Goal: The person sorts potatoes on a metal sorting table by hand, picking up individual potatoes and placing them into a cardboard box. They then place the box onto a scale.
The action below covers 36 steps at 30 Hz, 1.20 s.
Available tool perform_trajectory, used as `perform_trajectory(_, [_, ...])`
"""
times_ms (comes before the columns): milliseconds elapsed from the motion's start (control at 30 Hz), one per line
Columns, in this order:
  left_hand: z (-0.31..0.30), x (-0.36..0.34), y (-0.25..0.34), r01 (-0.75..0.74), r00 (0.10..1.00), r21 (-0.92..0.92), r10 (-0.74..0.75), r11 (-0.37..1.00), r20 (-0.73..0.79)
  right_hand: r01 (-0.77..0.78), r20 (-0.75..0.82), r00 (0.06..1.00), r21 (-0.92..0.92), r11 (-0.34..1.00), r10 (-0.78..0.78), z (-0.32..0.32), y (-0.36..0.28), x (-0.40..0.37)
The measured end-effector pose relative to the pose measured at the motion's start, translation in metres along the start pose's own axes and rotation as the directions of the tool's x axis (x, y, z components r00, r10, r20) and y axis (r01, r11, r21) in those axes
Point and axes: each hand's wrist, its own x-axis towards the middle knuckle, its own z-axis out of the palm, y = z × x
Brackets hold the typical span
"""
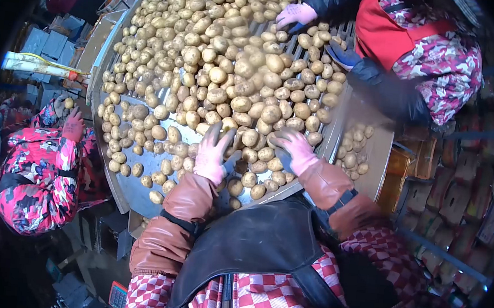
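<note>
- Through the head camera I see the potatoes (241,104) heaped across a metal table (135,191), thickest at its far side and thinning to scattered ones at the near left, where grey surface shows between them.
- My view puts the left hand (212,156), in a pink glove with greyish fingertips, over the near edge of the heap, fingers spread and pointing away from the wearer, thumb standing apart beside the potatoes.
- I have the right hand (295,150), gloved alike, near the table's right edge, its fingers fanned out over potatoes; from here I can't tell how firmly either hand touches them.
- Several potatoes lie between the two hands.
- Brown sleeve covers (162,241) clad both forearms, and a black apron (249,240) fills the bottom of my view.
- At upper right I see a co-worker in a red apron (379,34), one pink-gloved hand (297,15) over the slats.
- At left, another person in a pink camouflage jacket (40,168) holds a gloved hand (74,125) away from the table.
</note>
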Motion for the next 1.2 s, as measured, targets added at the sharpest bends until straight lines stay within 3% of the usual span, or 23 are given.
perform_trajectory(133, [0.002, 0.029, 0.007, -0.207, 0.978, 0.095, 0.203, 0.974, 0.053, -0.097, -0.159, 0.975, 0.330, 0.939, 0.156, -0.018, 0.010, 0.014])
perform_trajectory(167, [0.004, 0.037, 0.007, -0.244, 0.969, 0.111, 0.238, 0.963, 0.068, -0.259, -0.164, 0.908, 0.507, 0.823, 0.386, -0.037, 0.000, 0.026])
perform_trajectory(200, [0.004, 0.046, 0.008, -0.281, 0.958, 0.124, 0.272, 0.952, 0.088, -0.301, 0.051, 0.704, 0.925, 0.232, 0.708, -0.055, 0.004, 0.051])
perform_trajectory(233, [0.013, 0.055, 0.001, -0.290, 0.956, 0.198, 0.272, 0.936, 0.113, -0.355, 0.099, 0.541, 0.927, 0.120, 0.835, -0.074, 0.010, 0.070])
perform_trajectory(267, [0.015, 0.064, -0.002, -0.264, 0.958, 0.229, 0.227, 0.937, 0.176, -0.534, -0.190, 0.700, 0.500, 0.682, 0.688, -0.068, 0.051, 0.073])
perform_trajectory(300, [0.014, 0.074, -0.010, -0.241, 0.959, 0.229, 0.196, 0.943, 0.205, -0.602, -0.251, 0.749, 0.129, 0.788, 0.613, -0.079, 0.079, 0.081])
perform_trajectory(333, [0.010, 0.083, -0.021, -0.210, 0.961, 0.236, 0.156, 0.949, 0.229, -0.680, -0.223, 0.647, 0.263, 0.685, 0.729, -0.085, 0.102, 0.096])
perform_trajectory(400, [-0.003, 0.091, -0.036, -0.244, 0.955, 0.331, 0.168, 0.912, 0.244, -0.594, -0.356, 0.750, 0.006, 0.805, 0.557, -0.090, 0.134, 0.113])
perform_trajectory(467, [-0.002, 0.088, -0.049, -0.247, 0.966, 0.452, 0.181, 0.857, 0.184, -0.642, -0.315, 0.748, -0.122, 0.757, 0.584, -0.094, 0.147, 0.123])
perform_trajectory(567, [-0.005, 0.082, -0.082, -0.030, 0.984, 0.509, 0.115, 0.860, -0.136, -0.555, -0.336, 0.809, -0.162, 0.816, 0.483, -0.081, 0.139, 0.136])
perform_trajectory(600, [-0.015, 0.081, -0.081, 0.139, 0.979, 0.424, -0.060, 0.895, -0.194, -0.471, -0.320, 0.853, -0.128, 0.873, 0.413, -0.084, 0.114, 0.142])
perform_trajectory(667, [-0.035, 0.082, -0.097, 0.233, 0.964, 0.280, -0.182, 0.931, -0.195, -0.510, -0.273, 0.834, -0.052, 0.858, 0.479, -0.091, 0.041, 0.169])
perform_trajectory(700, [-0.041, 0.083, -0.106, 0.312, 0.937, 0.204, -0.266, 0.928, -0.225, -0.359, -0.300, 0.873, 0.138, 0.923, 0.385, -0.060, 0.073, 0.180])
perform_trajectory(733, [-0.045, 0.082, -0.112, 0.386, 0.904, 0.124, -0.348, 0.914, -0.247, -0.236, -0.304, 0.915, 0.127, 0.963, 0.265, -0.055, 0.057, 0.194])
perform_trajectory(767, [-0.045, 0.080, -0.118, 0.426, 0.879, 0.097, -0.387, 0.899, -0.278, -0.328, -0.209, 0.922, 0.027, 0.944, 0.326, -0.027, 0.062, 0.204])
perform_trajectory(800, [-0.039, 0.079, -0.125, 0.480, 0.834, 0.018, -0.450, 0.877, -0.319, -0.297, -0.184, 0.953, -0.415, 0.860, 0.240, -0.014, 0.035, 0.212])
perform_trajectory(833, [-0.033, 0.078, -0.123, 0.491, 0.818, 0.034, -0.448, 0.870, -0.360, -0.344, -0.119, 0.939, -0.357, 0.868, 0.323, -0.009, 0.018, 0.217])
perform_trajectory(867, [-0.027, 0.077, -0.116, 0.503, 0.800, 0.046, -0.445, 0.863, -0.404, -0.291, -0.163, 0.954, -0.293, 0.911, 0.253, -0.003, 0.009, 0.218])
perform_trajectory(933, [-0.022, 0.075, -0.080, 0.342, 0.825, -0.014, -0.307, 0.940, -0.474, -0.174, -0.123, 0.981, -0.217, 0.961, 0.151, -0.002, -0.014, 0.211])
perform_trajectory(1000, [-0.006, 0.072, -0.058, 0.162, 0.881, 0.079, -0.108, 0.984, -0.462, -0.001, -0.064, 0.998, -0.312, 0.950, -0.020, 0.002, -0.031, 0.193])
perform_trajectory(1067, [0.006, 0.067, -0.038, 0.029, 0.912, 0.075, 0.004, 0.997, -0.410, 0.016, -0.072, 0.997, -0.271, 0.962, -0.036, -0.001, -0.027, 0.175])
perform_trajectory(1133, [0.003, 0.067, -0.025, -0.080, 0.923, 0.091, 0.108, 0.993, -0.369, 0.199, -0.095, 0.970, -0.215, 0.956, -0.223, -0.011, -0.018, 0.160])
perform_trajectory(1200, [0.008, 0.067, -0.026, -0.155, 0.926, 0.078, 0.172, 0.985, -0.337, 0.164, -0.086, 0.979, -0.189, 0.968, -0.183, -0.025, -0.021, 0.137])
